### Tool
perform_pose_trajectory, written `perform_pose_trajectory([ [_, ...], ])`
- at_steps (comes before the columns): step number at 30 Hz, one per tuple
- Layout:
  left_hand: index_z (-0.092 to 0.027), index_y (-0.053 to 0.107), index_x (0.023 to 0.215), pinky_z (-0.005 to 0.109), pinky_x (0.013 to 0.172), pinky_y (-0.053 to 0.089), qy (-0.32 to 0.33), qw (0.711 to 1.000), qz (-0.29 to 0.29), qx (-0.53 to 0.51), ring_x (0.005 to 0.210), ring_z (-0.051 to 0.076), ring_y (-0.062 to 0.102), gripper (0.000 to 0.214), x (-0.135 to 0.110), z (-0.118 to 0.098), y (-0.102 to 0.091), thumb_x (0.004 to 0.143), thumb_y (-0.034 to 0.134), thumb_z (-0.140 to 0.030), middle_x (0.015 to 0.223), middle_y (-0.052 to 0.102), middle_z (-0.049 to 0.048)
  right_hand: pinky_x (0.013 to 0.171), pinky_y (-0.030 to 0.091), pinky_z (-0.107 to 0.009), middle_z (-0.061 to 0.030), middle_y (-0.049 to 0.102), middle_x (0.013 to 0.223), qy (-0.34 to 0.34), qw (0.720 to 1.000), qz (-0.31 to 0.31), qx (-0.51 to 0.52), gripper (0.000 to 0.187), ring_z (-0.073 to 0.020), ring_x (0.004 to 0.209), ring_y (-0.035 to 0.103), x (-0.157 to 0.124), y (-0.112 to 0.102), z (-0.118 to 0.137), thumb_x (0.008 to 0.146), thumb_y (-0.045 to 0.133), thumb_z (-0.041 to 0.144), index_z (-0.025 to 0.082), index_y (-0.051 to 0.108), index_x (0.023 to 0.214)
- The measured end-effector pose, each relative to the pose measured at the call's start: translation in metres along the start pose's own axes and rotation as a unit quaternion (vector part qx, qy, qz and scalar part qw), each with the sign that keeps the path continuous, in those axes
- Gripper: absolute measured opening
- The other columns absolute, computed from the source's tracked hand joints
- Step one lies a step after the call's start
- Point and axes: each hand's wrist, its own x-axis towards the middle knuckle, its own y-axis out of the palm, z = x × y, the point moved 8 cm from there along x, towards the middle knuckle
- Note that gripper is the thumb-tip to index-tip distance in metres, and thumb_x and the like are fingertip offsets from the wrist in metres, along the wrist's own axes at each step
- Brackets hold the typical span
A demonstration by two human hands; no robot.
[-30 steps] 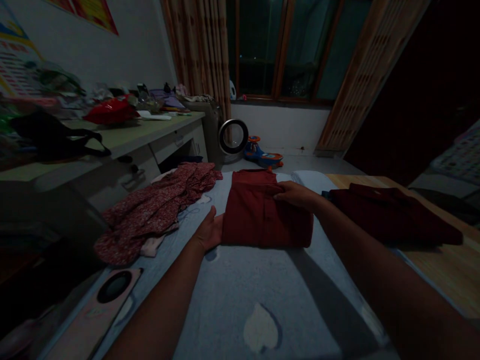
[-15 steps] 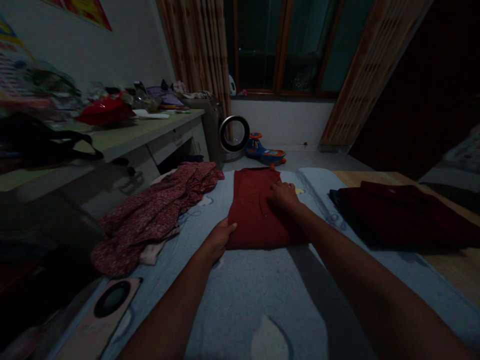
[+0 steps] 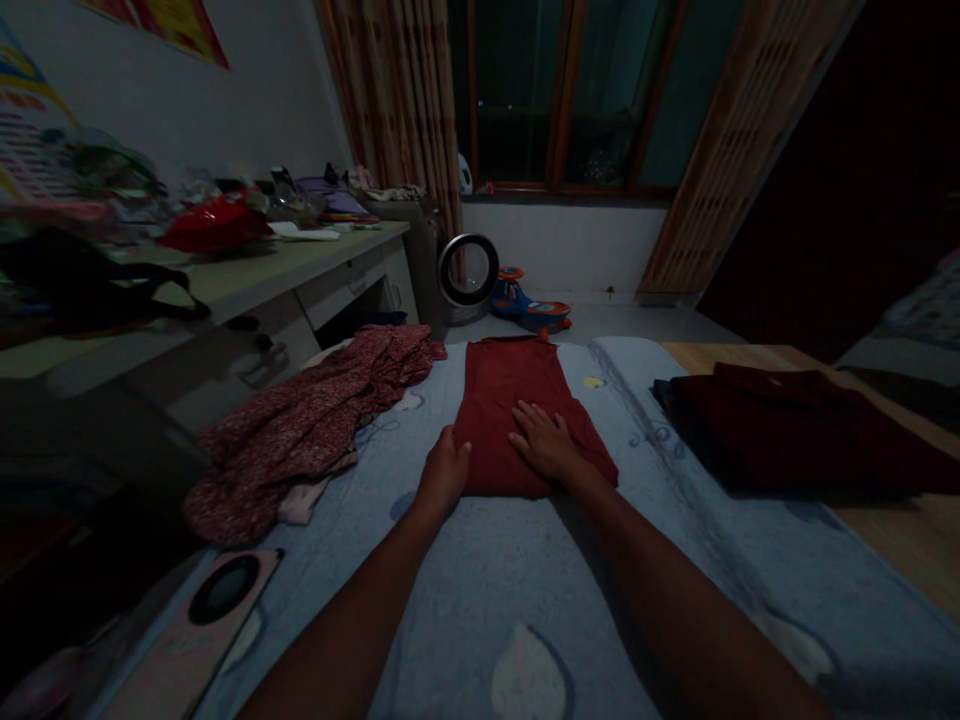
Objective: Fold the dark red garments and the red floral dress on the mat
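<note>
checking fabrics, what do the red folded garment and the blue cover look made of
Red folded garment: matte cloth, perhaps cotton or a blend; soft creases, no shine. Blue cover: soft fabric, possibly short-pile plush, judging by its dull, faintly mottled surface; dim light leaves fibres uncertain.

Has dim, low light throughout, with the far right too dark to make out. Shows at the back a wood-framed window (image 3: 556,100) with dark panes, between patterned brown curtains (image 3: 405,100). Drops below to a white wall (image 3: 559,245) and a pale, smooth floor (image 3: 607,323). Includes along the left a cluttered, light-topped desk (image 3: 322,258) with drawers, plus colourful posters (image 3: 180,22) on the left wall (image 3: 281,80).
</note>
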Motion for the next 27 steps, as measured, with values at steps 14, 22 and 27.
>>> perform_pose_trajectory([
  [14, -0.014, 0.032, 0.144, 0.040, 0.096, 0.046, -0.014, 0.991, 0.011, 0.133, 0.118, 0.032, 0.062, 0.058, -0.023, -0.019, -0.007, 0.093, 0.050, -0.034, 0.133, 0.061, 0.0219, 0.083, 0.044, -0.034, -0.0152, 0.068, 0.104, 0.202, 0.959, -0.192, 0.055, 0.038, -0.0254, 0.097, 0.063, -0.087, -0.053, -0.111, 0.095, 0.045, 0.043, 0.013, 0.065, 0.106],
  [22, -0.012, 0.029, 0.147, 0.038, 0.089, 0.049, 0.015, 0.985, -0.013, 0.170, 0.111, 0.031, 0.066, 0.056, -0.041, -0.008, -0.014, 0.098, 0.041, -0.035, 0.123, 0.067, 0.0205, 0.068, 0.038, -0.027, -0.0084, 0.071, 0.089, 0.226, 0.945, -0.210, 0.108, 0.036, -0.0208, 0.081, 0.064, -0.105, -0.030, -0.103, 0.098, 0.038, 0.043, 0.019, 0.065, 0.099],
  [27, -0.018, 0.035, 0.145, 0.034, 0.080, 0.049, 0.018, 0.970, -0.030, 0.239, 0.096, 0.029, 0.071, 0.046, -0.041, -0.006, -0.009, 0.102, 0.032, -0.034, 0.105, 0.073, 0.0159, 0.068, 0.037, -0.028, -0.0112, 0.072, 0.095, 0.240, 0.942, -0.217, 0.087, 0.035, -0.0220, 0.084, 0.064, -0.105, -0.028, -0.100, 0.100, 0.038, 0.039, 0.018, 0.065, 0.108],
])
